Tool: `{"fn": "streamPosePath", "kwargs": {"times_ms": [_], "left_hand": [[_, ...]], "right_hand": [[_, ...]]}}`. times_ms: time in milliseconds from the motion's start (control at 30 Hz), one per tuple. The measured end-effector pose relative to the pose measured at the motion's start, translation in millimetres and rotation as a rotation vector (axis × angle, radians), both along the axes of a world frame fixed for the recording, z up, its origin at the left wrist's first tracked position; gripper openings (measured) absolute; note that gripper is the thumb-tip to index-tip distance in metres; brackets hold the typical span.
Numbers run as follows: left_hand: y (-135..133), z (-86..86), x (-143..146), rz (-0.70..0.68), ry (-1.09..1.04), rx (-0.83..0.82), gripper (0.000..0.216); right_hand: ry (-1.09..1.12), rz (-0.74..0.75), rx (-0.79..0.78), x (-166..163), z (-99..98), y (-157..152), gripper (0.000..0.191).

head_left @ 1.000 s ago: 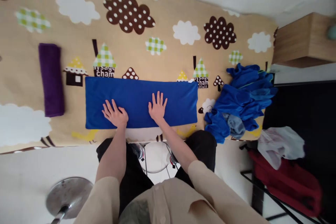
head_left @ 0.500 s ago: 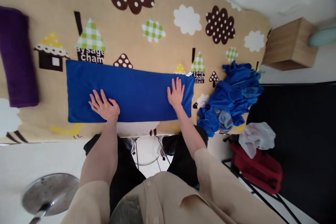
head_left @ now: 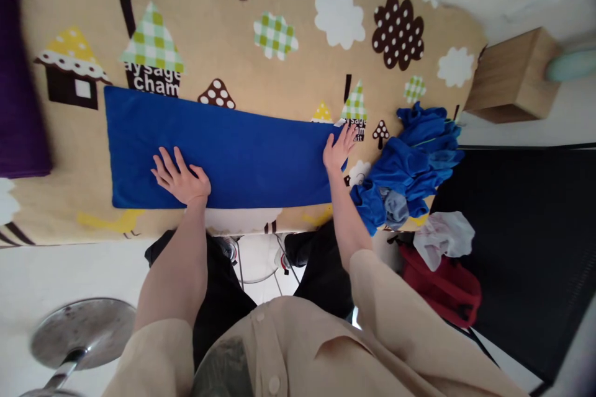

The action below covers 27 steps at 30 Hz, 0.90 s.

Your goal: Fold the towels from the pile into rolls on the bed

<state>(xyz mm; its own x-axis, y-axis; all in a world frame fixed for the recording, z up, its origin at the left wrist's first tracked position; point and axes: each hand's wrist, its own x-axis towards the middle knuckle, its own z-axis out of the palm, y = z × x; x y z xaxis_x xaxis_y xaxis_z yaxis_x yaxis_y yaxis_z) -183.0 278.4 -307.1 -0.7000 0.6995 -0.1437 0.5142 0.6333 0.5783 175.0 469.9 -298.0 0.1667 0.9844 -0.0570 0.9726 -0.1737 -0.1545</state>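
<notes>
A long blue towel (head_left: pixel 233 152), folded into a strip, lies flat along the near side of a table covered in a tan cloth (head_left: pixel 288 6) printed with clouds and houses. My left hand (head_left: pixel 179 177) rests flat on the towel's left part, fingers spread. My right hand (head_left: pixel 339 147) lies flat with fingers apart at the towel's right end, over its edge.
A heap of crumpled blue cloths (head_left: pixel 414 161) sits at the table's right end. A folded purple towel (head_left: pixel 18 111) lies at the far left. A wooden box (head_left: pixel 512 77) stands right of the table. A red bag (head_left: pixel 447 288) and white cloth (head_left: pixel 442 239) lie below. A metal stool (head_left: pixel 79 338) is lower left.
My right hand slid rightward along the blue towel from its middle to its right end. My left hand stayed flat on the left part. The view shifted to the right.
</notes>
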Motion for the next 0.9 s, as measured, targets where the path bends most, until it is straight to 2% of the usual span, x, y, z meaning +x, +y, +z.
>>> {"fn": "streamPosePath", "kwargs": {"times_ms": [67,100,233,333,400,533,767,900], "left_hand": [[0,0.4,0,-0.009,-0.017,0.000,0.071],[0,1.0,0,-0.013,-0.027,-0.001,0.071],[1,3.4,2,-0.013,-0.027,-0.027,0.070],[2,2.8,3,-0.009,0.010,-0.035,0.068],[2,1.8,3,-0.018,0.018,-0.024,0.067],[2,2.4,3,-0.026,-0.003,-0.027,0.067],[5,13.8,6,-0.025,-0.099,0.007,0.063],[5,14.5,5,-0.016,-0.127,0.004,0.065]], "right_hand": [[0.027,-0.012,0.114,-39,5.2,-28,0.067],[0.047,0.035,0.123,-62,5.7,-46,0.066],[0.092,0.284,-0.120,-144,-3.2,-107,0.065],[0.104,0.319,-0.187,-162,-10.3,-122,0.066],[0.106,0.353,-0.195,-150,-11.2,-122,0.065],[0.058,0.389,-0.208,-100,-9.1,-123,0.063],[-0.048,0.182,-0.130,12,-15.1,-126,0.064],[-0.005,0.080,-0.093,70,-17.3,-119,0.066]]}}
